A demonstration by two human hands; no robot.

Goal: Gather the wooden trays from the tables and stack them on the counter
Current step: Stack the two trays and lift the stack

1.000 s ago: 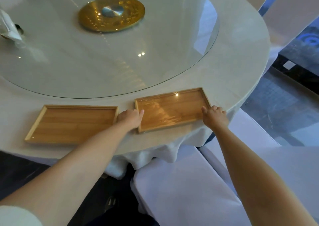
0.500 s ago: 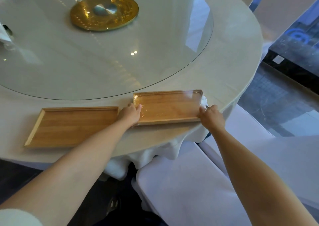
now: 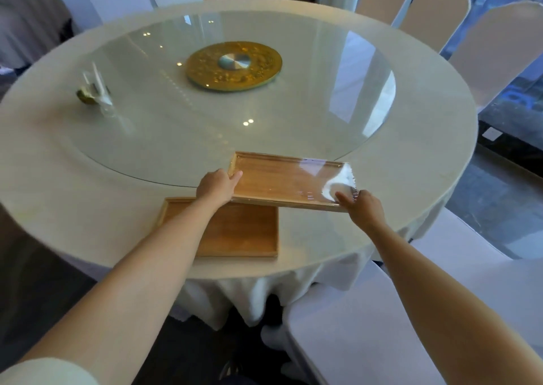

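Note:
Two wooden trays are at the near edge of a round white table (image 3: pixel 426 149). I hold the upper tray (image 3: pixel 282 180) lifted off the cloth, glossy with glare at its right end. My left hand (image 3: pixel 217 186) grips its left short edge, thumb over the rim. My right hand (image 3: pixel 363 208) grips its right near corner. The held tray's near left part hangs over the far right corner of the second tray (image 3: pixel 241 232), which lies flat on the table under my left forearm.
A glass turntable (image 3: pixel 205 126) with a gold centre disc (image 3: pixel 233 66) covers the table's middle. A small clear stand with a gold base (image 3: pixel 94 92) sits at its left. White covered chairs (image 3: pixel 396 311) stand close at the right and beyond the table.
The right tray has come up off the table and moved left, now overlapping the other tray. Both hands went with it; the view has pulled back and up.

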